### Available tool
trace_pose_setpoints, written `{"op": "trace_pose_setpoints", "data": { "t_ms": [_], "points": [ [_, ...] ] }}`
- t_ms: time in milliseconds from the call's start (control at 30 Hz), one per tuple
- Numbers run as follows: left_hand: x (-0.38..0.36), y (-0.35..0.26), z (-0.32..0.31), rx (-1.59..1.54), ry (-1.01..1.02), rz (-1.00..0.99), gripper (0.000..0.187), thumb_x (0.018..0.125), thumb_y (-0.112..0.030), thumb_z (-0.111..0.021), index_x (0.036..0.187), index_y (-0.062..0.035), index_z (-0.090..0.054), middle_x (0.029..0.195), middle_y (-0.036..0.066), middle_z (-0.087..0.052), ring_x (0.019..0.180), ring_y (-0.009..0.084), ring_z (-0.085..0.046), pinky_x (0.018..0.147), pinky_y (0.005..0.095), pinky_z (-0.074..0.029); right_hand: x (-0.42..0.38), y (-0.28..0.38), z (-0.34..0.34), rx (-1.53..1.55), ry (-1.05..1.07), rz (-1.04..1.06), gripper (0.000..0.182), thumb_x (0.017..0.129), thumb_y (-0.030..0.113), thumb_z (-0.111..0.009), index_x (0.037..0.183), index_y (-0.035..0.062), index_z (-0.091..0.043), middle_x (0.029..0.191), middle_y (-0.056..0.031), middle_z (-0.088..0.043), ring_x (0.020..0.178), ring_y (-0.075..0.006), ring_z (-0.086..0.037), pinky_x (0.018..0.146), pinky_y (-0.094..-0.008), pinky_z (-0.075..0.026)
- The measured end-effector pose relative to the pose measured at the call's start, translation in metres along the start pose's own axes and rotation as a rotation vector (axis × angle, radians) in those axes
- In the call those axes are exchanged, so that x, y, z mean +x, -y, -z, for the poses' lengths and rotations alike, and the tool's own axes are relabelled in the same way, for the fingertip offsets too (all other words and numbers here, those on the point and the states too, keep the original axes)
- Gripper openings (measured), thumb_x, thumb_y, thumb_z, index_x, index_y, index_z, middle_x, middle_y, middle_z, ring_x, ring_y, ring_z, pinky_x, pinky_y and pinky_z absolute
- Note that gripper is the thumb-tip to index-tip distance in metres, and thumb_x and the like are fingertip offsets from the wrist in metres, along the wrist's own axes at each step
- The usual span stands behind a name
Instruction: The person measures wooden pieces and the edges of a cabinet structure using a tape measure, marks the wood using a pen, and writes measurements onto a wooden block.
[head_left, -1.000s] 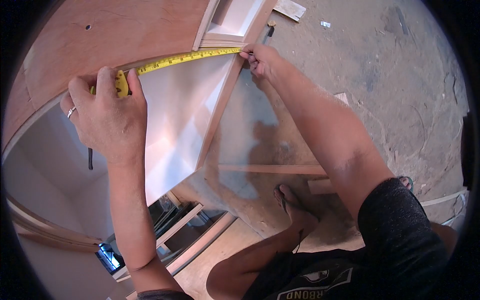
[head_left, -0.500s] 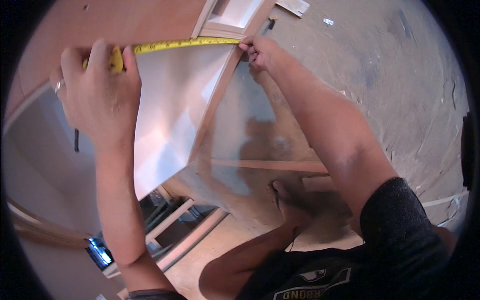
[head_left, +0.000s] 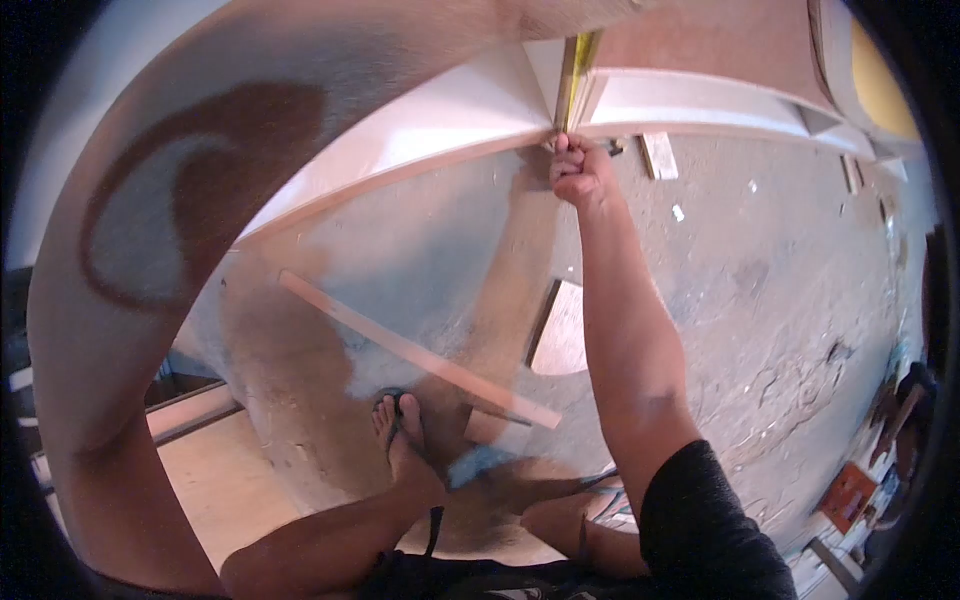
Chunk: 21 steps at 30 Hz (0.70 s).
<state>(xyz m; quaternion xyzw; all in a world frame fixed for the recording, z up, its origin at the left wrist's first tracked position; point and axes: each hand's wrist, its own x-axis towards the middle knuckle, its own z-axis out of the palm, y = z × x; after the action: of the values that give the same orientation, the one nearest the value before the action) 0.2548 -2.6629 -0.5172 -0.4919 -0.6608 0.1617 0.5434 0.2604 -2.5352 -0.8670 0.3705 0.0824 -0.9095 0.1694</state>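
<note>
A yellow tape measure blade (head_left: 574,85) runs from the top edge down to the front edge of the pale wooden cabinet frame (head_left: 690,105). At its lower end my right hand (head_left: 580,168) is closed, with the fingers pinching the blade end against the frame edge. My left arm (head_left: 250,130) arches large and close across the upper left. The left hand itself lies beyond the top of the view, so its fingers and the tape case are hidden.
A long wooden strip (head_left: 420,350) lies diagonally on the concrete floor (head_left: 740,300), near my sandalled foot (head_left: 398,425). A pale board piece (head_left: 560,330) is beside my right forearm. Small wood offcuts (head_left: 660,156) lie by the frame. A red-brown object (head_left: 847,497) sits at lower right.
The view has swung to the right. My left hand has gone from the upper left out of view, its arm now close to the camera. My right hand still pinches the blade end.
</note>
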Motion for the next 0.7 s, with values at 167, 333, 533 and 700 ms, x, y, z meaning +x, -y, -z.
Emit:
{"op": "trace_pose_setpoints", "data": {
  "t_ms": [167, 333, 533, 700],
  "points": [
    [-0.005, 0.012, -0.016, -0.137, -0.179, 0.046, 0.006, 0.069, -0.012, -0.07, 0.068, -0.007, -0.073, 0.091, 0.008, -0.066, 0.1, 0.0273, -0.067, 0.071, 0.0343, -0.059, -0.008, -0.003, -0.008, 0.019, -0.057, 0.008, 0.013, 0.1, 0.011, -0.059, 0.086, 0.0087, -0.058, 0.07, 0.0006, -0.063, 0.043, -0.003, -0.04, 0.035, -0.0175, -0.027],
    [-0.012, 0.018, -0.009, -0.166, -0.226, 0.038, 0.013, 0.07, -0.01, -0.069, 0.059, -0.0058, -0.062, 0.089, 0.007, -0.062, 0.095, 0.0245, -0.064, 0.066, 0.0326, -0.059, -0.013, -0.007, -0.011, -0.001, -0.069, 0.041, 0.015, 0.1, 0.012, -0.057, 0.086, 0.0089, -0.058, 0.069, 0.0018, -0.062, 0.043, -0.003, -0.038, 0.035, -0.0179, -0.026],
    [-0.014, 0.03, -0.023, -0.293, -0.342, -0.054, 0.017, 0.07, -0.007, -0.068, 0.06, -0.0069, -0.054, 0.085, 0.006, -0.056, 0.09, 0.0217, -0.06, 0.064, 0.0299, -0.058, -0.008, -0.009, -0.009, -0.03, -0.058, 0.058, 0.015, 0.1, 0.011, -0.055, 0.086, 0.0092, -0.058, 0.068, 0.0021, -0.059, 0.043, -0.0024, -0.035, 0.036, -0.0176, -0.024],
    [-0.01, 0.032, -0.035, -0.277, -0.377, -0.122, 0.018, 0.065, -0.007, -0.074, 0.069, -0.0061, -0.057, 0.088, 0.008, -0.057, 0.091, 0.0239, -0.061, 0.066, 0.031, -0.056, -0.004, -0.015, -0.007, 0.023, -0.033, 0.096, 0.007, 0.099, 0.007, -0.054, 0.093, 0.008, -0.057, 0.071, -0.0005, -0.062, 0.043, -0.0023, -0.035, 0.035, -0.0176, -0.023]
  ]
}}
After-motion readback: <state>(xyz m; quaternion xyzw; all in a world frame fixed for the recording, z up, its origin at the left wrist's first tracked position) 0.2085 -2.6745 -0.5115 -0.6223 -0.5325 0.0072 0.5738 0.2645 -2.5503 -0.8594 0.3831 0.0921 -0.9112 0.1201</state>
